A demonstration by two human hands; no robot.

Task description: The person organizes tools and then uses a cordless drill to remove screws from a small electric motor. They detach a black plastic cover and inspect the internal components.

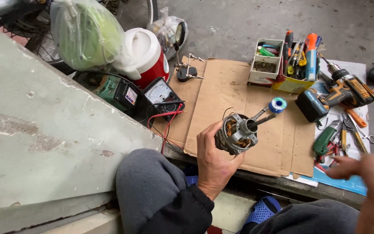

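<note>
My left hand [215, 162] grips a small electric motor [236, 133] with copper windings and a protruding shaft, held above the cardboard sheet [226, 93]. My right hand [362, 171] is blurred at the lower right, fingers spread and holding nothing, hovering near the pile of pliers and cutters [336, 138]. A spool of solder wire [277, 105] lies on the cardboard just beyond the motor's shaft.
An analog multimeter [162, 96] with red and black leads sits left of the cardboard. A cordless drill [336, 93], boxes of screwdrivers and small parts [282, 60], a helping-hand magnifier stand [182, 65] and a red-and-white jug [146, 54] surround it. A concrete ledge [44, 130] rises at left.
</note>
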